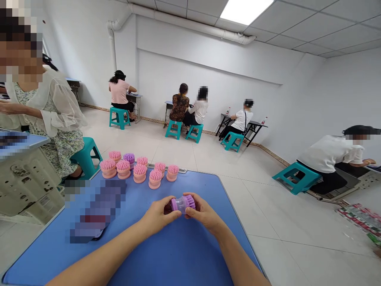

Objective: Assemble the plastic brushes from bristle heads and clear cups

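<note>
A purple bristle brush (180, 205) with a clear middle section lies sideways between my two hands, a little above the blue tabletop (190, 258). My left hand (160, 212) is closed on its smooth purple end. The fingers and thumb of my right hand (202, 212) close round the bristled end. Farther back on the table stand several pink bristle brushes (139, 173), bristles up, with one purple brush (129, 159) among them.
A blurred-out flat item, perhaps a phone (99, 212), lies left of my hands. At the left a person (56, 107) sits by another desk (26, 174). Other people sit on teal stools (297, 176) along the walls. Packs of bottles (361, 222) lie on the floor at right.
</note>
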Tool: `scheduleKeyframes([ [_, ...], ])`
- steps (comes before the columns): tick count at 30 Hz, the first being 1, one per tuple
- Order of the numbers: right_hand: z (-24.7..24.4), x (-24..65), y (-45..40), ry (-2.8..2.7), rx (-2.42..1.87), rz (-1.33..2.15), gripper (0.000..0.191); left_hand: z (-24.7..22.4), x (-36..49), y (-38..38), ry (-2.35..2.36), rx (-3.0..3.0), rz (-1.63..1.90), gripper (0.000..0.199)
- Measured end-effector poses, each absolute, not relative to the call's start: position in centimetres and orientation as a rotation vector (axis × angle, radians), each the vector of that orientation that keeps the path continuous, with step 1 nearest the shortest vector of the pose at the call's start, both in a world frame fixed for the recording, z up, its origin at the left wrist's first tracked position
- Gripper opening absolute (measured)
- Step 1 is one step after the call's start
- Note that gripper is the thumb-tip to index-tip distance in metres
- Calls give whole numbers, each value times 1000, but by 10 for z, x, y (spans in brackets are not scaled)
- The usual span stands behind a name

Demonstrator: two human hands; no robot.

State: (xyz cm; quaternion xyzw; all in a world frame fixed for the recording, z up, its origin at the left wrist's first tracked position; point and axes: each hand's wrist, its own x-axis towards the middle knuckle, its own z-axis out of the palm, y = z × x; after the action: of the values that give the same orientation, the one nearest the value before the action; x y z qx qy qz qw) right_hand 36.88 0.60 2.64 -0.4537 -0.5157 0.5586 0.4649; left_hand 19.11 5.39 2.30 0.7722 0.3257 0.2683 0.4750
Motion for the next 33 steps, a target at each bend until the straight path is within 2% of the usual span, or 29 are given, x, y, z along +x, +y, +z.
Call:
scheduleKeyframes([
  [6, 25, 374, 8, -1317, -1134, 1342, 41, 10, 191, 57, 786, 2083, 738, 53],
  [13, 26, 370, 7, -1275, -1169, 1375, 40, 2, 189, 58, 742, 2540, 854, 50],
  [22, 29, 364, 5, -1177, -1130, 1377, 44, -4, 190, 58, 694, 2773, 1144, 54],
  [33, 20, 366, 5, -1127, -1139, 1428, 37, -1, 191, 54, 705, 2716, 1034, 52],
])
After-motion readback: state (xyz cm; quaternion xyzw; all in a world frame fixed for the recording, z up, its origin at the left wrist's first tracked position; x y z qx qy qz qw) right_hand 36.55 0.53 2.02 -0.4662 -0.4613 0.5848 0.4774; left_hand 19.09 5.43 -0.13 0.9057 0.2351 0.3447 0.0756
